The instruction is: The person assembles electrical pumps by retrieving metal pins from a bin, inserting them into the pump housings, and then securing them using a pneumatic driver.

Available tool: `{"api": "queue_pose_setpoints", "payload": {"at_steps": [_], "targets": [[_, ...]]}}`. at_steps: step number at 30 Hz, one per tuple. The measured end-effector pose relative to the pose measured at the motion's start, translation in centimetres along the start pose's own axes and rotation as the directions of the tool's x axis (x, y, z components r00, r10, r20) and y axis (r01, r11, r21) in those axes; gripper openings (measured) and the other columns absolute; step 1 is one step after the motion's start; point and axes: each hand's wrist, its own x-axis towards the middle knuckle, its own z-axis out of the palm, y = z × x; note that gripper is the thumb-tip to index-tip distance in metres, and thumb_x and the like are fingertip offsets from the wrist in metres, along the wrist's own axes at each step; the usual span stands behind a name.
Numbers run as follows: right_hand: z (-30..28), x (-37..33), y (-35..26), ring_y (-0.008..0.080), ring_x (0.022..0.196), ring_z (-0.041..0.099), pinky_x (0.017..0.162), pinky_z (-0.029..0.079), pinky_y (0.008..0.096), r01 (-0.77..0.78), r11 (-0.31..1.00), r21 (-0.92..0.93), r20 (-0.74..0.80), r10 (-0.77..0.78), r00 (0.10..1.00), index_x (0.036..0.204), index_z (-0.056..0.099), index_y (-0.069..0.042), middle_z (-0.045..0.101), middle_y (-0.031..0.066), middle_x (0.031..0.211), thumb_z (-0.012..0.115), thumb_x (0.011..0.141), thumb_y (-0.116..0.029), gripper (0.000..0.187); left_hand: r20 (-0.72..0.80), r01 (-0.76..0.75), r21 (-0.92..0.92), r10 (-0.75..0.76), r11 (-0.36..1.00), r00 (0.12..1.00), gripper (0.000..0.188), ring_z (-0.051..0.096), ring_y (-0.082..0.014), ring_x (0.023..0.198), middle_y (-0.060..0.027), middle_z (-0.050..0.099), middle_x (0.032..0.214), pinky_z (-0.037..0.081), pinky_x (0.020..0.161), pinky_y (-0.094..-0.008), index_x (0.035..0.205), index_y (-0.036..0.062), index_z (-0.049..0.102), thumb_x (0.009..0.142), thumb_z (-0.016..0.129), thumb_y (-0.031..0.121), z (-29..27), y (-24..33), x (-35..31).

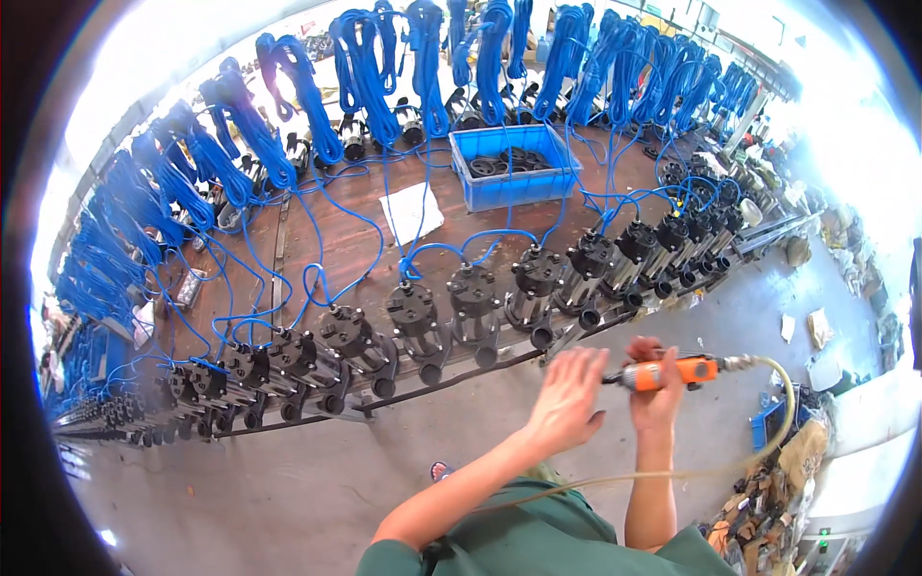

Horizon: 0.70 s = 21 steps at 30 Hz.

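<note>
My right hand (656, 403) is wrapped around an orange air screwdriver (672, 373), whose dark bit points left. A pale air hose (789, 403) runs from the tool's right end and curves down toward my body. My left hand (569, 401) is just left of the bit, back upward, its fingers stretched out and slightly blurred; whether it touches the bit I cannot tell. Both hands are over the floor, in front of the table edge. Beyond them stands a row of submersible pumps with black tops, among them the nearest pump (535, 276) and another pump (473, 293).
Blue cables loop from the pumps across the brown tabletop (336, 216). Coiled blue cables (360, 82) hang along the far side. A blue crate (514, 195) holds black round parts, with white paper (413, 213) beside it. Clutter (768, 504) lies on the floor at right.
</note>
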Motion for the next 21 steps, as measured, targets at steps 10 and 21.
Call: {"api": "queue_pose_setpoints", "payload": {"at_steps": [10,21], "targets": [[-20.0,-0.2,-11.3,0.0195,0.108,0.056,0.091,0.047,0.0327,0.128,0.762,-0.634,-0.312,-0.404,0.860,0.132,0.055,0.000,0.057,0.0114,0.121,0.063,0.086,-0.010,0.048,-0.105,0.402,0.348,-0.391,0.847,0.915,0.024,0.068,-0.0336,0.073,-0.0091,0.066,0.081,0.052,0.061,-0.0460,0.090,0.0093,0.058,0.074,0.074,0.018,12.4,-2.9,4.2],[-16.3,10.1,-10.5,0.0090,0.053,0.040,0.049,0.034,0.0269,-0.104,0.828,0.551,-0.469,0.410,0.782,0.077,0.053,-0.012,0.041,-0.0050,0.059,0.052,0.105,-0.035,0.036,0.011,0.251,0.384,-0.276,0.888,0.961,0.030,0.067,-0.0245,0.074,-0.0061,0.059,0.079,0.052,0.065,-0.0381,0.091,0.0079,0.059,0.067,0.075,0.011,15.2,4.0,6.8]]}}
